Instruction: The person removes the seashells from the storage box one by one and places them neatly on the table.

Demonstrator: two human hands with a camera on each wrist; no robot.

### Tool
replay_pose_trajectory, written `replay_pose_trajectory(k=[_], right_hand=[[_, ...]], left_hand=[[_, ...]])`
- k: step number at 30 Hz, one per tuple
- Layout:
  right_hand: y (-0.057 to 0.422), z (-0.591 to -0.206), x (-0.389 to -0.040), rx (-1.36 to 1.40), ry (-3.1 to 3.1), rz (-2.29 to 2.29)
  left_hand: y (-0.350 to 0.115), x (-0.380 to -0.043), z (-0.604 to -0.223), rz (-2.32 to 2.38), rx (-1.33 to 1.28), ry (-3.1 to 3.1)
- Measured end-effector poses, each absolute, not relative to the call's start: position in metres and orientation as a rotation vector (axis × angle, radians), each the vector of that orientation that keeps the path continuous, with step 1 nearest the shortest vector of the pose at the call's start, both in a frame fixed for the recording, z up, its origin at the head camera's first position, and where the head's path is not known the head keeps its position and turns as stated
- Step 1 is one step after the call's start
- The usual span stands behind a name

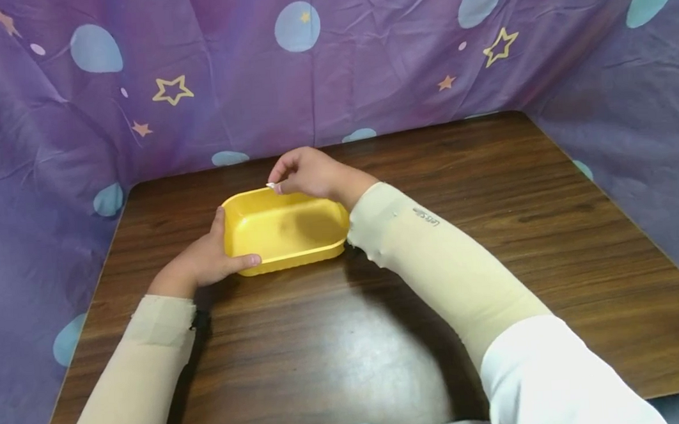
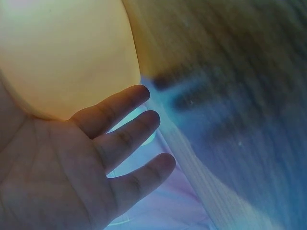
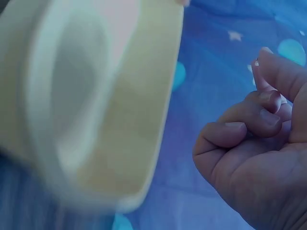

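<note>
A yellow plastic tub (image 1: 287, 256), oblong with rounded corners and no lid, is at the left part of the table. My left hand (image 1: 206, 257) grips its left end, the thumb over the near rim and a finger along the far-left wall. In the left wrist view, the other fingers of the left hand (image 2: 72, 163) spread out beside the tub (image 2: 72, 52). Above the far rim, my right hand (image 1: 311, 174) pinches a small white piece (image 1: 271, 185) between thumb and forefinger. The right wrist view shows the right hand (image 3: 259, 143) apart from the tub (image 3: 139, 105); the piece's kind is unclear.
The dark wooden table (image 1: 490, 230) is bounded at the back and sides by a purple curtain (image 1: 239, 63) with stars and blobs. Light sleeves cover both forearms. The right forearm (image 1: 446, 264) crosses over the table from the near right.
</note>
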State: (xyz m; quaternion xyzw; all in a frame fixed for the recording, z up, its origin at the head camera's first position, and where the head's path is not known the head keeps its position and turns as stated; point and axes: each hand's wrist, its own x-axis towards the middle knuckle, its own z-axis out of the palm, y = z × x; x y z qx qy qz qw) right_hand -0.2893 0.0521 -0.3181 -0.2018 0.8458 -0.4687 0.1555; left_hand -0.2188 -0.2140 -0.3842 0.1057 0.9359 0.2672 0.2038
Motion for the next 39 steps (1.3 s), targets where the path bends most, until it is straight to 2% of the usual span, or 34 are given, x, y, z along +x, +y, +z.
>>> replay_pose_trajectory(k=[6,19,39], right_hand=[[0.092,-0.31,-0.293,-0.532,2.469,-1.346],[0.172,-0.321,-0.292,-0.486,2.658,-1.142],[0.239,-0.345,-0.28,-0.472,2.763,-0.906]], left_hand=[[-0.214,-0.218,-0.386,0.731,0.271,2.61],[-0.214,-0.217,-0.385,0.725,0.293,2.62],[-0.212,-0.215,-0.383,0.711,0.26,2.615]])
